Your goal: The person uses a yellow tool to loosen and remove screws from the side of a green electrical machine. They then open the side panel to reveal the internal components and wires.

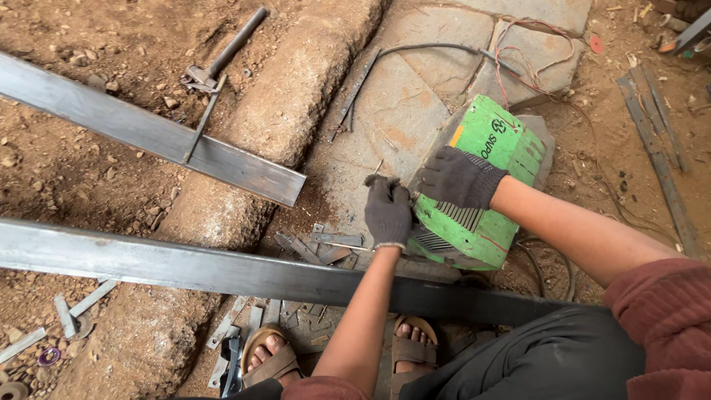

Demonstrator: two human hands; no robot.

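Both your gloved hands are on the green welding machine (485, 178) right of centre in the frame: your right hand (459, 178) lies spread flat over its top, and your left hand (387, 211) curls at its near corner, fingers bunched as if pinching something small, though I cannot tell what. You look to be setting the unit up; next you'd want a steady grip, clear of the long steel bar (222, 270) crossing the lower frame and the scrap strips (318, 244) beside it
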